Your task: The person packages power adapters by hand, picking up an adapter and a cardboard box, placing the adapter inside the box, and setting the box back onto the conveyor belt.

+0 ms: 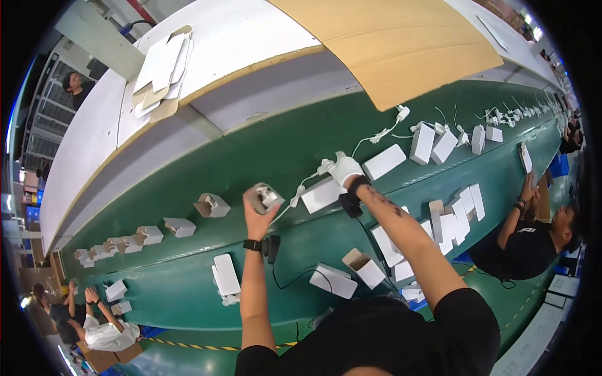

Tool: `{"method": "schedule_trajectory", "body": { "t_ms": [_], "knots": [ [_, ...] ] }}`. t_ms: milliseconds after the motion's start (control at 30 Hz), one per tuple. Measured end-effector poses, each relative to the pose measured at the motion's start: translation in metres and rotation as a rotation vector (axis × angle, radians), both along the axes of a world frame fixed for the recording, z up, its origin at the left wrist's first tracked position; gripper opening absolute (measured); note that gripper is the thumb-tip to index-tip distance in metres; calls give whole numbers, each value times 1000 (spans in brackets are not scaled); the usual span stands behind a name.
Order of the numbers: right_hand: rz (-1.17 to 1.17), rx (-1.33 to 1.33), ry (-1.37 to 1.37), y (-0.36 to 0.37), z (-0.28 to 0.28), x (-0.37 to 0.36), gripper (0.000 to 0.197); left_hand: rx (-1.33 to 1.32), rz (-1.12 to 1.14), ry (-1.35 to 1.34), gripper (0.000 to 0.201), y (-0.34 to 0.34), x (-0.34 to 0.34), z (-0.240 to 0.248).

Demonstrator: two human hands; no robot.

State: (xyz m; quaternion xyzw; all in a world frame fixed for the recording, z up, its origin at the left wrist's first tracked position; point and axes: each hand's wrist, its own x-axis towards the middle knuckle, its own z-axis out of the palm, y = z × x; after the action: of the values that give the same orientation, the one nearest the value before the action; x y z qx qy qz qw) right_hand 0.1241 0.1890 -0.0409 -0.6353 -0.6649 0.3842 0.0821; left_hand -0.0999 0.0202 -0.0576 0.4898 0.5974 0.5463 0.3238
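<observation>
Left hand (256,218): bare, fingers wrapped around a small open white cardboard carton with a grey-brown inside (271,202), held up over the green work surface (276,144). A white piece shows in the carton's mouth.

Right hand (346,169): in a white glove, fingertips apparently closed on a white plastic plug (324,167); white glove against white plug hides the exact grip. A thin white cord (296,199) runs between the plug and the carton side. Just below this hand lies a long white closed-looking box (322,195).

Progress, as judged: this unit looks partway. Its carton is in hand, mouth open, with plug and cord outside it. Along the left, a row of open white cartons (212,205) stands uncapped, so closing appears undone there. To the right, white boxes (384,162) lie near a long line of loose white corded plugs (514,114), seemingly unpacked. Nearer the body, one open white carton with a brown inside (365,268); contents not readable.
</observation>
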Motion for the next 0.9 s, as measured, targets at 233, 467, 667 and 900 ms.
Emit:
{"method": "schedule_trajectory", "body": {
  "t_ms": [233,467,667,900],
  "knots": [
    [54,-70,-362,30,-62,-81,44,-94,184,23,75,-3,-64,-75],
    [-159,103,-28,48,-116,-8,40,35,421,294,62,-3,6,11],
    [-192,-420,1566,4,-27,25,53,-415,-89,-637,45,-32,86,17],
    [-51,-505,1470,-115,52,104,46,-454,63,-1759,50,25,172,-5]
  ]
}}
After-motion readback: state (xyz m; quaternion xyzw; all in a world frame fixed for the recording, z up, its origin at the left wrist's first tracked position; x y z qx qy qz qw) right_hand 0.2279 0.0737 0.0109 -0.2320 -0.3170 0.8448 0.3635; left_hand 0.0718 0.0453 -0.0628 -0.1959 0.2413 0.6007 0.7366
